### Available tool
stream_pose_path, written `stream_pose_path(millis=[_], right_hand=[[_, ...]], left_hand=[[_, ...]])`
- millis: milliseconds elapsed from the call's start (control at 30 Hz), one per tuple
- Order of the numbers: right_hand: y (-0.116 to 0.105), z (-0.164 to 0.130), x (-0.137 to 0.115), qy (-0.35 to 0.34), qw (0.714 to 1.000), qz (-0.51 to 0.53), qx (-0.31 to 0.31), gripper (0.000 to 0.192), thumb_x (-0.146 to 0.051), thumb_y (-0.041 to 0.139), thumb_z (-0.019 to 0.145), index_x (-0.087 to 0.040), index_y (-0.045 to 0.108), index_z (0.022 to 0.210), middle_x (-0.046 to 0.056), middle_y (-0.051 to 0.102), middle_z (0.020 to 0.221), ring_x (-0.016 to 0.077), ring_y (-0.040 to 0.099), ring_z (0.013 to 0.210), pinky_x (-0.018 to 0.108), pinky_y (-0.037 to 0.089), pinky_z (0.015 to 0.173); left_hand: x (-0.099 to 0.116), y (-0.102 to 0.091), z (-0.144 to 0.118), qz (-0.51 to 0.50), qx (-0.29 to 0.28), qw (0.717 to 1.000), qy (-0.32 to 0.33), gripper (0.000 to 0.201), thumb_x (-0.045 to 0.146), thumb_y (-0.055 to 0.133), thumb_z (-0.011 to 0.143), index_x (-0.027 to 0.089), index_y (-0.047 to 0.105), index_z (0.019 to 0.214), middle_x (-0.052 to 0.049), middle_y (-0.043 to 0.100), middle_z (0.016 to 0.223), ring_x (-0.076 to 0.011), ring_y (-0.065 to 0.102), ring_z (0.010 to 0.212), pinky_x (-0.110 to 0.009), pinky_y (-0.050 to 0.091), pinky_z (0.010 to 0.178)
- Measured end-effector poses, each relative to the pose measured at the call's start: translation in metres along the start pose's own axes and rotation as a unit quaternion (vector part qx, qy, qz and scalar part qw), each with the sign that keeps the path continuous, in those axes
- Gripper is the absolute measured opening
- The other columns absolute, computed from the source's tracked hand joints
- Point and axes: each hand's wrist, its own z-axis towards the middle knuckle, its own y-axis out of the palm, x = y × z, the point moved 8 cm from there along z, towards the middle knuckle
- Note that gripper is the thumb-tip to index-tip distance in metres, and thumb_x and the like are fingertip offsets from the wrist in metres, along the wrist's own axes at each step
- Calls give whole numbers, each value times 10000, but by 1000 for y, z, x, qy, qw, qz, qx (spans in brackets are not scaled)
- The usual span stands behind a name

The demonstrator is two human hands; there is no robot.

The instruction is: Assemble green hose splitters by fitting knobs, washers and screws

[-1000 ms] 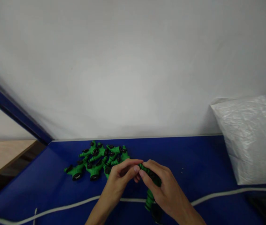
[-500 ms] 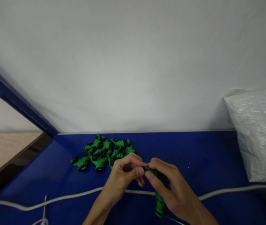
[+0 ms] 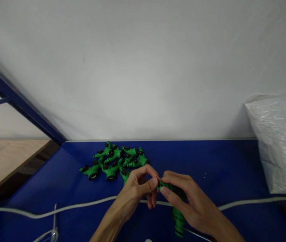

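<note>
In the head view, my right hand [image 3: 193,205] is closed around a green Y-shaped hose splitter [image 3: 178,222] with black parts. One outlet points down below the palm, and another shows between thumb and forefinger. My left hand [image 3: 135,190] pinches thumb and forefinger together right at that upper outlet's end; whatever sits in the pinch is too small to name. Much of the held splitter is hidden by my right fingers. Behind my left hand, several similar green splitters [image 3: 111,171] with black knobs and rings lie grouped on the blue table [image 3: 178,154].
A white cable [image 3: 87,204] crosses the table beneath my hands. At right stands a silvery-white plastic-wrapped package [image 3: 279,144]. A thin metal rod [image 3: 197,234] lies near my right wrist, and a slim tool [image 3: 54,222] lies lower left. Tiny white bits [image 3: 205,175] dot the table.
The whole view has shifted slightly. Both hands stay together at the splitter's outlet, and the lower part of the splitter has swung a little to the right.
</note>
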Motion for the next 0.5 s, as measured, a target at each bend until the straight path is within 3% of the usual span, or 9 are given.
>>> stream_pose_path(millis=[200, 500], right_hand=[[-1, -2, 3, -2, 1000, -13, 6, 270, -370, 500, 1013, -241, 653, 831, 1, 656, 774, 174, 643, 768, 260, 475, 744], [-1, -5, 6, -7, 1000, 12, 4, 253, -368, 513, 1005, -291, 747, 950, 10, 746, 842, 223, 710, 874, 290, 520, 792]], left_hand=[[-12, 7, 0, -69, -15, 997, -22, 319, 407, 746, 847, 214, 506, 931, 85, 535, 623, -44, 490, 332, -119, 318, 303], [-17, 17, -3, -102, -32, 993, -40, 335, 432, 710, 865, 211, 461, 905, 74, 534, 677, -43, 500, 331, -120, 293, 278]])
